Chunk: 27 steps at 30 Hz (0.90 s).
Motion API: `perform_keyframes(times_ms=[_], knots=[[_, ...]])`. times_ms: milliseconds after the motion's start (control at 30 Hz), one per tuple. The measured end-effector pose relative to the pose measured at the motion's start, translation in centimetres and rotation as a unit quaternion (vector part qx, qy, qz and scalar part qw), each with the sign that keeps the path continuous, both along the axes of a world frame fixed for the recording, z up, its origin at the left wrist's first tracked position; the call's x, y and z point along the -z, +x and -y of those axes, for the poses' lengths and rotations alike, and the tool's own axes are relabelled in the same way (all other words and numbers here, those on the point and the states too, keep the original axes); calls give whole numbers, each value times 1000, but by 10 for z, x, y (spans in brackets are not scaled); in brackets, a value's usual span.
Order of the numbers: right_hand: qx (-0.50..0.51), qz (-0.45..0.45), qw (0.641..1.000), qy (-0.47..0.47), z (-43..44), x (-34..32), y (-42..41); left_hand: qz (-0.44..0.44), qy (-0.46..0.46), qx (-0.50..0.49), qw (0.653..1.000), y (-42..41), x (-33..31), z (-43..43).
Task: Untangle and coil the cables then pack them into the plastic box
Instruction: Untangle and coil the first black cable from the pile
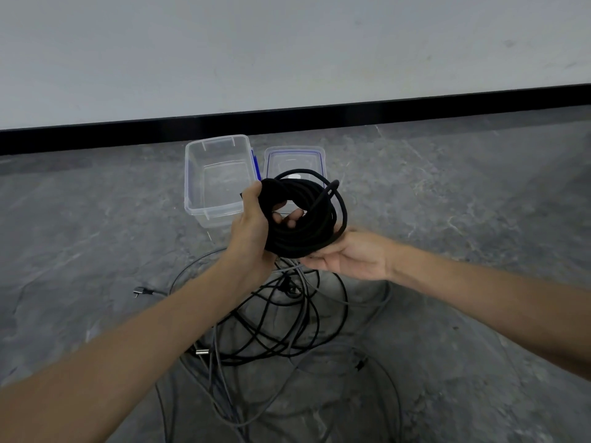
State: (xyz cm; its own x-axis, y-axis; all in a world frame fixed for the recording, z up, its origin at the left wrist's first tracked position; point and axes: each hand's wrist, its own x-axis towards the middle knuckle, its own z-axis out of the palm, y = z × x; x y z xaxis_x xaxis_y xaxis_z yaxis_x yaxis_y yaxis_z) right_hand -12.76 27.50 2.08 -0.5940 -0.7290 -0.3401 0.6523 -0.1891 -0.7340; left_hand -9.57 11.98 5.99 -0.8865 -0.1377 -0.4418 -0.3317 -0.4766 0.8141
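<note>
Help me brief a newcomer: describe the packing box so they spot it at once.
Follow the black skirting strip along the wall; just before it, two clear plastic pieces sit side by side on the floor. The plastic box is the left one, behind the cable coil. Unlike the flat, blue-edged lid on its right, it is deep, open-topped and empty.

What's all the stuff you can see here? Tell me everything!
Coiled cable: one, black, held up in both hands.
Plastic box: one, clear, on the floor near the wall, lid off.
Lid: one, clear with blue rim, on the floor right of the box.
Loose cables: several, black and grey, tangled on the floor below the hands.
Left hand: one, grips the coiled cable's left side.
Right hand: one, flat under the coiled cable.
</note>
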Motion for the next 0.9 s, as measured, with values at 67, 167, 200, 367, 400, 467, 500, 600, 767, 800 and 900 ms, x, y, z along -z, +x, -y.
perform_keyframes(times_ms=[67, 167, 200, 367, 400, 467, 500, 600, 767, 800, 900], knots=[[10, -21, 1000, 2, 1, 2, 0, 0, -7, 7, 1000, 0, 1, -1], [31, -28, 999, -9, 0, 4, -3, -9, -15, 15, 1000, -1, -1, -1], [29, -27, 999, -15, -2, 3, -4, -12, -17, 19, 1000, -2, -2, -3], [-23, 3, 998, -60, -9, 0, -7, -19, -12, 35, 999, -4, -6, -9], [-34, 8, 997, -69, -10, 1, -7, -19, -8, 37, 999, -4, -6, -10], [-44, 10, 996, -73, -14, 5, -9, -19, 6, 44, 999, -3, -7, -11], [-43, 10, 996, -74, -16, 7, -10, -16, 14, 48, 999, -3, -7, -11], [-37, 17, 996, -85, -21, 9, -11, 2, 47, 53, 997, -2, -8, -11], [-44, 21, 994, -101, -22, 7, -11, 18, 60, 54, 997, 0, -10, -11], [-45, 27, 993, -105, -22, 5, -10, 19, 58, 54, 997, 0, -10, -11], [-26, 68, 991, -111, -24, 4, -10, 20, 56, 53, 997, -1, -11, -10]])
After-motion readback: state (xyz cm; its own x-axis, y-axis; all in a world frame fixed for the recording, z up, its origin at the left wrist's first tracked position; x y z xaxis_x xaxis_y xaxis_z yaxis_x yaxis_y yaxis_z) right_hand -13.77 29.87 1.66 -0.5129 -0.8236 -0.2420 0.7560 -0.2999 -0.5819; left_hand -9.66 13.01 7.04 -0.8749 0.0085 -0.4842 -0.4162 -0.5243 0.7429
